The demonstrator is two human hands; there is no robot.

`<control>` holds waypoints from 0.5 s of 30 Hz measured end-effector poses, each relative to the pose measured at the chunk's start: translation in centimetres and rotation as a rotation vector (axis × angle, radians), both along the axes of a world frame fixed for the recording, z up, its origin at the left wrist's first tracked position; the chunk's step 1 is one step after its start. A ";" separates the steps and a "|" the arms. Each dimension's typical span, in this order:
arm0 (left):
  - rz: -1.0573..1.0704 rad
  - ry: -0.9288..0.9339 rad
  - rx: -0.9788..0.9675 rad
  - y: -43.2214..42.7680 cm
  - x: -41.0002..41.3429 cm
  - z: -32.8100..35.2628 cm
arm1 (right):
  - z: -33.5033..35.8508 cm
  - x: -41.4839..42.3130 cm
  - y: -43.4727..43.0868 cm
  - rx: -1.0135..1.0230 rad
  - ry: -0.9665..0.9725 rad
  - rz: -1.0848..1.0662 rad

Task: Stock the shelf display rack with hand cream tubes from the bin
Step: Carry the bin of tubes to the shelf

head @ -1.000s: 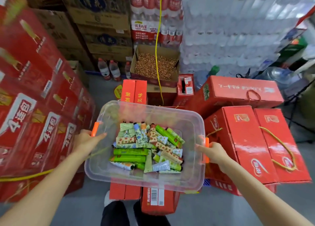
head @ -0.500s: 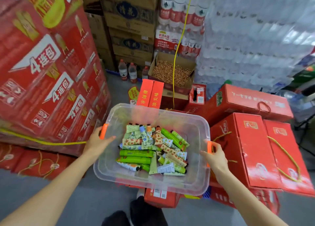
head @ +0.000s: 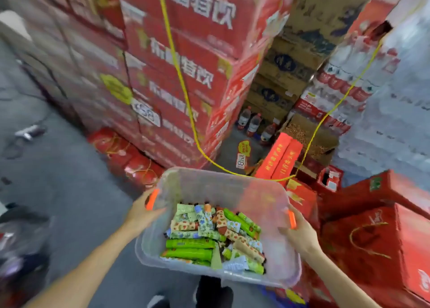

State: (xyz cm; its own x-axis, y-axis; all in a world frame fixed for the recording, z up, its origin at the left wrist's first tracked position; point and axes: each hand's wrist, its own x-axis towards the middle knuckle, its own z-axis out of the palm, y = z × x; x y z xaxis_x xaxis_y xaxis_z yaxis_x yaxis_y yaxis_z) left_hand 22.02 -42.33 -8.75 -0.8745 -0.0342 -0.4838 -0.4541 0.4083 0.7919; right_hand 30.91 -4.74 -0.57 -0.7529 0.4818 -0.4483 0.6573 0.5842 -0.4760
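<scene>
A clear plastic bin with orange handle clips is carried in front of me at waist height. It holds several hand cream tubes, green and patterned, heaped on its floor. My left hand grips the bin's left rim at the orange clip. My right hand grips the right rim at the other clip. No shelf display rack is in view. The picture is blurred by motion.
A tall stack of red cartons rises straight ahead, with a yellow cord hanging across it. Red gift boxes crowd the right side. Brown cartons and bottled water packs stand behind. Grey floor stretches to the left.
The view has swung left while both hands keep hold of the bin. The red carton stack now fills the middle, and the gift boxes have shifted to the right edge.
</scene>
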 end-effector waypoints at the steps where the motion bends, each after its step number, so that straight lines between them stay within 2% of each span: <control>1: 0.039 0.009 0.012 -2.6 1.2 0.5 | 0.3 -0.3 -2.3 0.007 -0.003 0.061; 6: 0.201 0.029 -0.047 -15.7 5.4 2.3 | -0.3 -3.7 -13.2 0.018 -0.040 0.296; 9: 0.377 0.049 -0.103 -24.0 7.1 4.2 | -0.4 -6.9 -21.5 -0.044 -0.061 0.449; 15: 0.610 0.083 -0.190 -34.2 6.6 7.2 | 0.5 -15.2 -34.9 -0.157 -0.059 0.614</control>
State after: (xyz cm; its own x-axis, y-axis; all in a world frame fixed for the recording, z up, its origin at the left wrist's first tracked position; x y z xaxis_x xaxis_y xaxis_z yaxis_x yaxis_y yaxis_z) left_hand 28.66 -76.53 -1.55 -0.7051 -0.6159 -0.3515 -0.5892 0.2329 0.7737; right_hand 15.74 -39.64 -0.08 -0.8431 -0.1052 -0.5274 0.2521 0.7890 -0.5604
